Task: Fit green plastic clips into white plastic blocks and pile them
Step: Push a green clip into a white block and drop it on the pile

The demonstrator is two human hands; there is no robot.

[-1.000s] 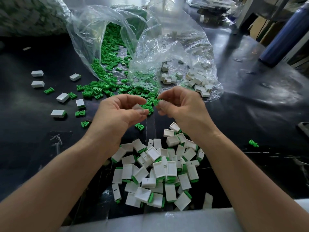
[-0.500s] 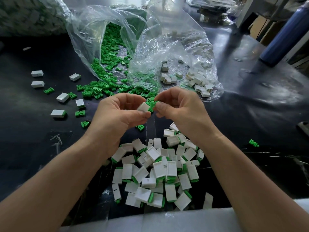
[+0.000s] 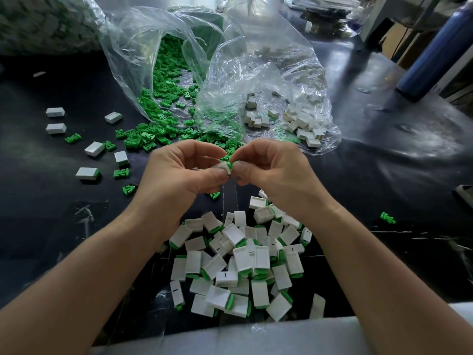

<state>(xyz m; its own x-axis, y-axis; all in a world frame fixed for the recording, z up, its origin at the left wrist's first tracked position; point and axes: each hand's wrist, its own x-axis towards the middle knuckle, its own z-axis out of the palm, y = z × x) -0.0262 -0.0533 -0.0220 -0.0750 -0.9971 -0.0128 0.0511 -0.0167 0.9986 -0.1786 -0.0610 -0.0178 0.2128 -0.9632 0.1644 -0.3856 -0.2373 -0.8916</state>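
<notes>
We see the white block point(image 3: 223, 167) pinched between the thumb and curled fingers of the left hand point(image 3: 179, 175), one end turned rightward toward the right hand point(image 3: 271, 172); the right hand's thumb and forefinger pinch a green clip point(image 3: 231, 163) at that end, so clip and block touch and only a sliver of green shows between the two sets of fingertips; how deep the clip sits we cannot tell, since the fingers cover the joint; we judge that the coming push runs along the block's long axis, which lies roughly left to right across the view, with the clip to the block's right, the right hand driving and the left bracing; both hands hang above the black table point(image 3: 38, 226), the pile of finished blocks point(image 3: 243, 265) lying nearer the person, between the forearms, and the bag of loose clips point(image 3: 166, 73) and the bag of empty blocks point(image 3: 294, 119) beyond the hands; we find no brand, label or readable writing; some finished blocks show only a short dark slit on one face.
</notes>
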